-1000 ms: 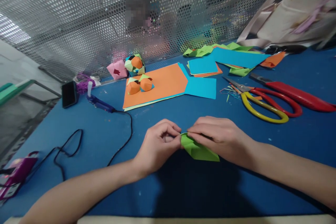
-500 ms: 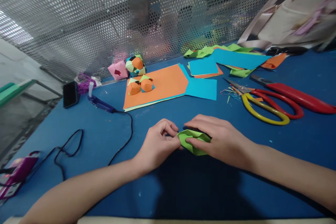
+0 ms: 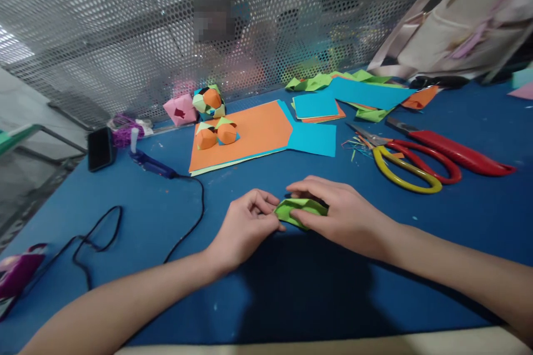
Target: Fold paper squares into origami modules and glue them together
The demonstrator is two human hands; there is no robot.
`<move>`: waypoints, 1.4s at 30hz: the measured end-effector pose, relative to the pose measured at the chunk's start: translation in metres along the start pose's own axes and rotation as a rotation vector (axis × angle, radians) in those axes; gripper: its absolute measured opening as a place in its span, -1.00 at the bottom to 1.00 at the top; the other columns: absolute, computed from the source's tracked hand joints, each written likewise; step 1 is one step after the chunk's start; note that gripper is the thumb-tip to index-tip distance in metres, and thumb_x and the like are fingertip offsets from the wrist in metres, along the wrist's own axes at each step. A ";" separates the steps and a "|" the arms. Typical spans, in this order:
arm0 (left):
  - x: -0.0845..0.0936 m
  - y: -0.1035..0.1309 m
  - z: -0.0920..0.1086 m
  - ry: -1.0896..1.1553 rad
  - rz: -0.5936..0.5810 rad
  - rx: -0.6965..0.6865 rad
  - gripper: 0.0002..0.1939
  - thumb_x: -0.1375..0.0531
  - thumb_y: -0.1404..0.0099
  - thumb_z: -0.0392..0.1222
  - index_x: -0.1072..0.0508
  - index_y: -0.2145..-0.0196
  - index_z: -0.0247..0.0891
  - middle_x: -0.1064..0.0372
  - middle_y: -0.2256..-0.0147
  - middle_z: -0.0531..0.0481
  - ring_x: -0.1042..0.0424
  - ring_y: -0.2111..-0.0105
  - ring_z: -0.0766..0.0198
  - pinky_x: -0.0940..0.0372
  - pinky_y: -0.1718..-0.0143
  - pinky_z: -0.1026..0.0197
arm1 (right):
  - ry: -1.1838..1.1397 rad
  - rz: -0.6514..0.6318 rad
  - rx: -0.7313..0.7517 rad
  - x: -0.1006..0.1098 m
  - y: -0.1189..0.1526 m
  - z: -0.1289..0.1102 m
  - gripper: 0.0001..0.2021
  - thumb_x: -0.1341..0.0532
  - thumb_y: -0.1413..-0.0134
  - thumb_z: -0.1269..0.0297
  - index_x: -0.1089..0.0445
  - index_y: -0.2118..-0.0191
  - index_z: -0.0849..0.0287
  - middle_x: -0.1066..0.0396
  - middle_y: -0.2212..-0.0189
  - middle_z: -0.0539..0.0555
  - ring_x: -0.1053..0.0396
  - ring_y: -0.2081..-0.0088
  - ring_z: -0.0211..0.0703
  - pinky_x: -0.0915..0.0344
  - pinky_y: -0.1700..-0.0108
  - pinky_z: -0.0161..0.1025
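One folded green paper (image 3: 306, 205) bows open between the fingers, its tip pinched by the left hand (image 3: 245, 224), while the right hand (image 3: 353, 215) clasps it, thumb in front, fingers behind.

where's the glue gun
In the head view, the glue gun lies on the table's left side, just right of the phone and left of the orange paper.
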State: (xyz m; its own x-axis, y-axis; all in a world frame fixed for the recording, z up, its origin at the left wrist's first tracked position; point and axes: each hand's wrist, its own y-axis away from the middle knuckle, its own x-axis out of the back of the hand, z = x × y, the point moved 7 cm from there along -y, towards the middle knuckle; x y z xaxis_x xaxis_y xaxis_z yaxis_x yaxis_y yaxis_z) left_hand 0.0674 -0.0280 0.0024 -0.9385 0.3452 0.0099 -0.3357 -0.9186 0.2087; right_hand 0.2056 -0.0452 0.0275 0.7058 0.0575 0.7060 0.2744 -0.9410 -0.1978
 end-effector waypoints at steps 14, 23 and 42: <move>0.001 0.000 -0.004 0.209 0.046 0.083 -0.81 -0.22 0.05 -0.43 -0.23 0.58 -0.31 -0.38 0.40 0.10 -0.40 0.46 0.44 -0.24 0.29 0.30 | -0.183 0.090 -0.125 0.006 0.002 0.007 -0.58 -0.18 0.03 0.30 -0.25 -0.03 0.14 -0.44 0.08 0.15 -0.43 0.09 -0.04 -0.36 0.12 -0.13; -0.013 0.002 -0.003 0.085 -0.172 0.099 -0.71 -0.21 -0.08 -0.33 -0.37 0.18 -0.30 -0.38 0.27 0.02 -0.37 0.50 0.42 -0.26 0.37 0.27 | -0.146 0.020 -0.089 0.006 0.000 -0.001 -0.63 -0.12 0.03 0.41 -0.32 0.03 0.16 -0.47 0.17 0.10 -0.44 0.18 -0.14 -0.34 0.21 -0.24; -0.011 0.004 0.006 -0.217 -0.065 -0.014 -0.89 -0.20 -0.10 -0.23 -0.36 0.37 -0.27 -0.22 0.59 0.16 -0.23 0.61 0.44 -0.15 0.56 0.37 | -0.125 0.010 0.000 0.011 0.000 -0.010 -0.80 -0.08 0.00 0.46 -0.44 0.32 0.16 -0.48 0.36 0.01 -0.39 0.34 -0.24 -0.25 0.33 -0.33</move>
State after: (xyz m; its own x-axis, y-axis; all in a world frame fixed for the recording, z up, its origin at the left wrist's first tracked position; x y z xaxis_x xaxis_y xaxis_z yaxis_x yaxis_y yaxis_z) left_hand 0.0766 -0.0343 0.0092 -0.8760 0.4354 0.2078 -0.3970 -0.8953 0.2021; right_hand 0.2067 -0.0479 0.0414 0.7842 0.0894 0.6140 0.2669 -0.9419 -0.2038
